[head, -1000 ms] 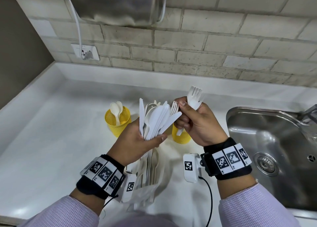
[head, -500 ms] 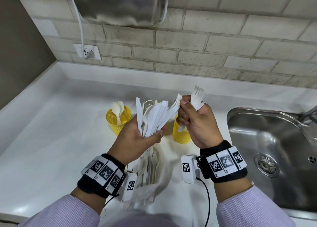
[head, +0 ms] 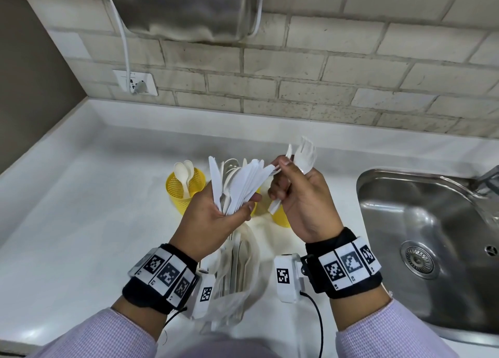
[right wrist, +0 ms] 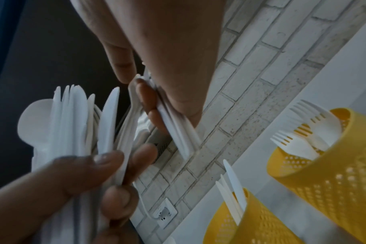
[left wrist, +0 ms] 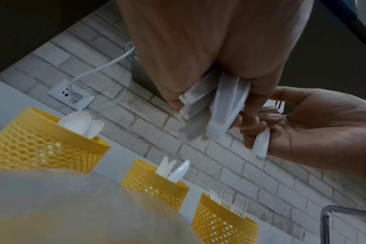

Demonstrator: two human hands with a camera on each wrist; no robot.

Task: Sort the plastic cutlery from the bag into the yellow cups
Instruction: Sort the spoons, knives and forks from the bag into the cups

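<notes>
My left hand (head: 213,220) grips a fanned bundle of white plastic cutlery (head: 237,184), mostly knives with spoons behind. My right hand (head: 305,203) holds a few white forks (head: 305,155) upright, and its thumb and forefinger pinch the piece at the fan's right tip. Three yellow mesh cups stand behind: the spoon cup (left wrist: 42,143) on the left, the knife cup (left wrist: 155,183) in the middle, the fork cup (left wrist: 221,221) on the right. The clear bag (head: 237,274) lies below my hands with more cutlery inside. In the right wrist view the bundle (right wrist: 73,123) is beside the fork handles (right wrist: 178,135).
A steel sink (head: 432,238) is set into the white counter (head: 81,222) at the right. A wall socket (head: 135,83) with a white cable sits on the brick wall, below a metal appliance (head: 183,6). A dark wall bounds the counter's left side.
A fork at the fan's right edge has slid out toward the right hand, whose fingertips now pinch it. Both hands stay in place above the cups.
</notes>
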